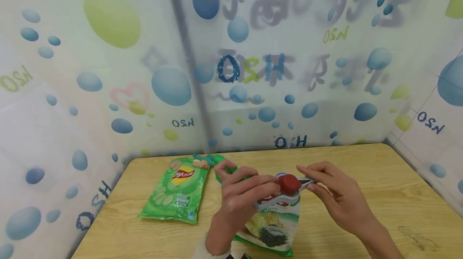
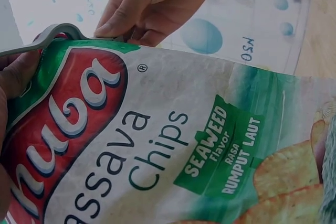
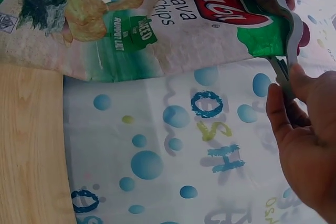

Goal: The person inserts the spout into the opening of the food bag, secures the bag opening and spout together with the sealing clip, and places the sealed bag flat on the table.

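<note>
A white, green and red bag of cassava chips (image 1: 271,233), seaweed flavor, hangs upright over the table. My left hand (image 1: 236,192) grips its upper end. Across the bag's top lies a grey bag clip (image 3: 295,27) with a red round cap (image 1: 289,184). The fingers of my right hand (image 1: 340,192) pinch the clip's far end, thumb against forefinger. In the right wrist view the clip's two arms stand a little apart at that end, beside the bag's green top corner. My left palm is hidden behind the bag and clip.
A green bag of potato chips (image 1: 177,194) lies flat on the wooden table (image 1: 361,218), left of my hands. A teal clip-like piece (image 1: 203,158) is at its top right corner. Behind the table rises a white wall covering (image 1: 231,130) with blue and green dots.
</note>
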Motion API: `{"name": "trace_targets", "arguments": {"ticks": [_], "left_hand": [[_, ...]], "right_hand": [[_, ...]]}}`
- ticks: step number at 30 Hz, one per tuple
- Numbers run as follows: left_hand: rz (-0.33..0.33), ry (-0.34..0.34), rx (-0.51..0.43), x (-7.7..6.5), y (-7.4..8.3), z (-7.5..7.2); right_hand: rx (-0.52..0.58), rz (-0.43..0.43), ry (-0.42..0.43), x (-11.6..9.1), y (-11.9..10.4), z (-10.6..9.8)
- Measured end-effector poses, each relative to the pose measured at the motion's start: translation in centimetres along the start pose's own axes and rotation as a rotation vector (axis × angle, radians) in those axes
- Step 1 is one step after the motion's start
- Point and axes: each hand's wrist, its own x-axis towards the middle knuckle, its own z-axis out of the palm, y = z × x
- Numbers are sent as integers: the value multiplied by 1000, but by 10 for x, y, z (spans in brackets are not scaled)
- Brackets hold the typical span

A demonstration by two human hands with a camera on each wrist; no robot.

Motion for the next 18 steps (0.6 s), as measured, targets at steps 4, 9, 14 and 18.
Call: {"name": "trace_targets", "arguments": {"ticks": [4,9,14,18], "left_hand": [[19,-16,-22,2,-1,-2],[71,-78,-53,6,-2,-9],[89,-157,-49,10,0,-19],[36,-229,-85,13,3,-25]], "right_hand": [[-18,-20,-30,1,-3,-1],[-58,-86,4,1,-5,-5],[-102,-86,5,-2,-8,-8],[-122,-149,60,-1,-8,-6]]}}
